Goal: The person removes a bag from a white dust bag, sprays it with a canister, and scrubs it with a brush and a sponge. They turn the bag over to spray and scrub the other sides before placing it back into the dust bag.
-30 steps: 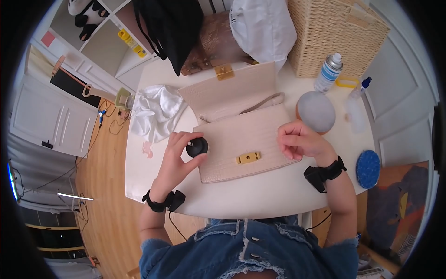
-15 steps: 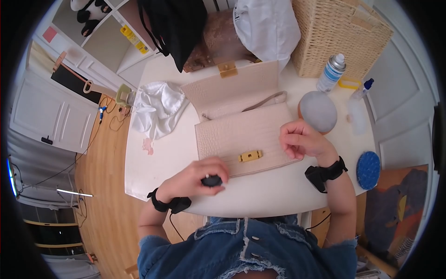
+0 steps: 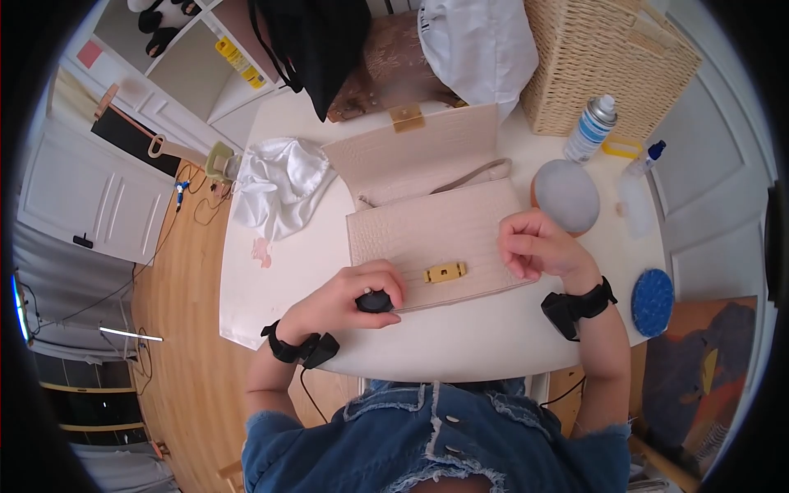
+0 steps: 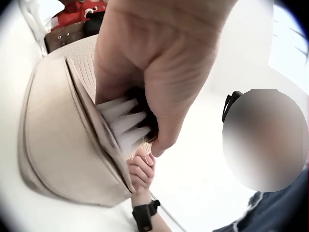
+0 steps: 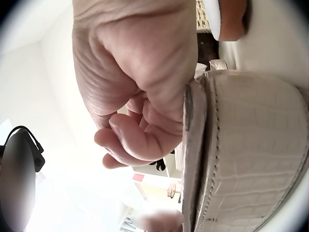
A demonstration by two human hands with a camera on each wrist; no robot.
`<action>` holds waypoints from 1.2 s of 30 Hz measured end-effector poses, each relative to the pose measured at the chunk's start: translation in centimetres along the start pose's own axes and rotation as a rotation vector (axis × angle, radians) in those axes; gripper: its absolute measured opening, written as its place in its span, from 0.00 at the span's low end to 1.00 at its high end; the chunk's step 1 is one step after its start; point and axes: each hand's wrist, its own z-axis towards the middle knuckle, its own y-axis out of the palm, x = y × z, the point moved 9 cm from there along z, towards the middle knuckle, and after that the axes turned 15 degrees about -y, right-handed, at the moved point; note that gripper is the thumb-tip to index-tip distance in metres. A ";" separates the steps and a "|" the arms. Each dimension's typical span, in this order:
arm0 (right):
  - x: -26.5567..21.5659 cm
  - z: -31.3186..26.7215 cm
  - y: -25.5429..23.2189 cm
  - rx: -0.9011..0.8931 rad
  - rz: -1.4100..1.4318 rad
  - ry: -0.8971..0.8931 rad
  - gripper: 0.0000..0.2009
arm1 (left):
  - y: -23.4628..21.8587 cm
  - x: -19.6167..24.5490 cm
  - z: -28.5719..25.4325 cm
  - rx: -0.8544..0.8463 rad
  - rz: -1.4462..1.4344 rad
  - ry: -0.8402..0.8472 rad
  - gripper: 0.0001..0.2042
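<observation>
Brush: lower centre in my head view, its black handle gripped by the left hand, white bristles beyond the fingers
Bag: centre, flap raised; I see bristles beside its edge
Right hand: at the bag's right edge, fingers curled, visibly holding nothing
Surface: white, beneath the bag

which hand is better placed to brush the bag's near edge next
Left, most likely. The left hand grips the black brush, its white bristles close to the near edge of the bag. The right hand is curled at the bag's right side and holds no brush.
</observation>
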 end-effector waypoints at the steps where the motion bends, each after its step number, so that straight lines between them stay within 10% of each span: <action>1: 0.0 0.0 0.0 -0.003 0.006 -0.003 0.11 | -0.6 0.0 0.1 0.050 0.047 0.010 0.08; 8: -0.1 0.1 0.1 -0.007 0.016 -0.032 0.10 | -8.5 -4.8 3.2 0.427 -0.111 -0.056 0.08; 13: 0.2 0.1 -0.1 0.007 -0.020 -0.012 0.10 | -7.3 -3.8 2.6 0.388 -0.041 0.001 0.08; 19: 0.3 0.0 -0.1 -0.003 0.003 -0.020 0.11 | 0.0 -0.6 -0.5 -0.068 -0.029 0.023 0.09; 30: 0.0 0.0 0.0 0.002 0.002 -0.025 0.11 | -8.6 -5.8 3.2 0.516 -0.279 -0.092 0.09; 36: 0.1 0.1 0.0 0.006 0.000 -0.019 0.11 | -4.0 -2.2 0.9 0.284 0.045 -0.003 0.07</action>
